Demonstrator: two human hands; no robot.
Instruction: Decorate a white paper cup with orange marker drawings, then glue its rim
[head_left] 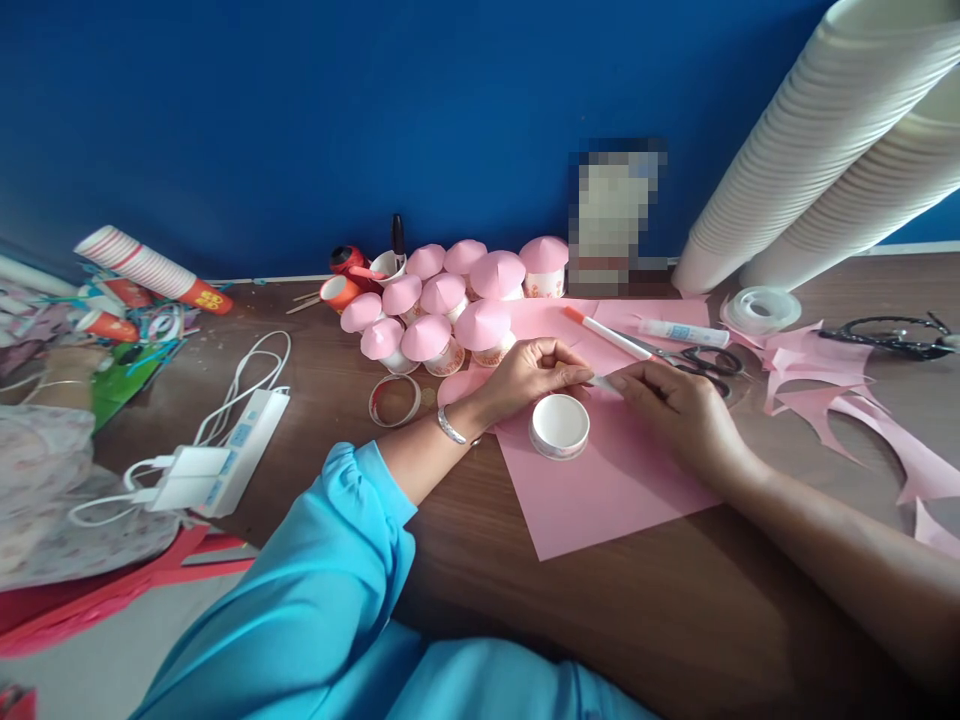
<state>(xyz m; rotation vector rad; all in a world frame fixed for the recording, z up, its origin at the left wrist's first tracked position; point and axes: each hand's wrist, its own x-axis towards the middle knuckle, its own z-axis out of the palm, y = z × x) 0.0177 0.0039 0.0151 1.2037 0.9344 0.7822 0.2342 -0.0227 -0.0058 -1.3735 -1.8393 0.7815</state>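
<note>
My left hand (536,375) and my right hand (679,410) meet over the pink paper sheet (547,510), each closed in a pinch. Between their fingertips stretches a small whitish strip (602,383), too small to tell its kind. Just below my left fingers stands a short white paper cup (560,428), its round opening facing up. Behind my hands are several small paper cups topped with pink paper cones (484,325). A pink paper disc (459,388) lies partly under my left wrist. By my right knuckles rest black-handled scissors (709,365).
An orange-and-white marker (607,333), a glue stick (682,332) and a clear tape roll (761,308) lie behind my right hand. Pink scraps (862,430) spread rightward. Tall cup stacks (817,130) lean at the back right. A power strip (244,450) with white cables is left; a tape ring (394,400) sits nearer.
</note>
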